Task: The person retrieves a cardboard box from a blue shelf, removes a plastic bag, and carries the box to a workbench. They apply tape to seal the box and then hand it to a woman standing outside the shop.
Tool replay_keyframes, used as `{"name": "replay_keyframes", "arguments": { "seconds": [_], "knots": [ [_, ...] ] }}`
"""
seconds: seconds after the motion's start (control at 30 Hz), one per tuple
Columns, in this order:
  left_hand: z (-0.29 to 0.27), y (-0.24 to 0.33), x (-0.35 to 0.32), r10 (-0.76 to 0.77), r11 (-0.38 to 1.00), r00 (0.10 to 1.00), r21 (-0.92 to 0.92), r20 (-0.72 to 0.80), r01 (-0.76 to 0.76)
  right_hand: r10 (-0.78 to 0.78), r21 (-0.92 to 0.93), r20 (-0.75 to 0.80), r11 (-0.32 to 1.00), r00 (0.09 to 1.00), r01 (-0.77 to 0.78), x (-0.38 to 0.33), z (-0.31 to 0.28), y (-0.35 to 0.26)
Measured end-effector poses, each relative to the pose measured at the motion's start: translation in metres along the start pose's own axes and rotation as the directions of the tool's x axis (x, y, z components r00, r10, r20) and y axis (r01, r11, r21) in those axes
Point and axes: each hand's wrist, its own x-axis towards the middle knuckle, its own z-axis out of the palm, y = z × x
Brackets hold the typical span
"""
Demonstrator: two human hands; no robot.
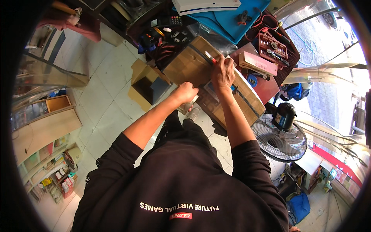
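A long brown cardboard box (193,63) sealed with dark tape lies across the workbench edge in front of me. My right hand (223,71) rests on its top and grips a red-handled cutter (210,57), whose tip points at the taped seam. My left hand (185,92) is closed on the near edge of the box and holds it steady. Both forearms come up from my dark sweatshirt.
A smaller open cardboard box (147,83) stands on the tiled floor to the left. A socket set (273,48), a blue mat (232,19) and small tools lie on the bench behind. A standing fan (281,135) is at my right. Shelves (46,127) line the left.
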Motion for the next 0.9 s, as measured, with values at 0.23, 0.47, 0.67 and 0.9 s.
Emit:
{"name": "replay_keyframes", "arguments": {
  "seconds": [0.23, 0.47, 0.67, 0.9],
  "knots": [
    [-0.004, -0.026, -0.002, -0.052, 0.995, 0.996, -0.081, 0.066, 0.058, -0.047, -0.002, -0.02, 0.999, 0.999, 0.047, 0.005, 0.002, 0.003],
    [-0.005, -0.053, 0.021, 0.171, 0.967, 0.975, 0.212, -0.14, -0.139, -0.221, -0.181, 0.006, 0.959, 0.975, 0.218, 0.001, 0.014, -0.026],
    [-0.005, -0.049, 0.007, 0.088, 0.977, 0.987, 0.206, -0.133, -0.059, -0.498, 0.084, 0.002, 0.864, 0.867, 0.496, -0.049, 0.002, -0.063],
    [-0.001, -0.05, -0.004, 0.325, 0.931, 0.918, 0.245, -0.225, -0.27, -0.214, 0.399, 0.436, 0.917, 0.874, 0.025, -0.077, -0.06, -0.011]
  ]
}}
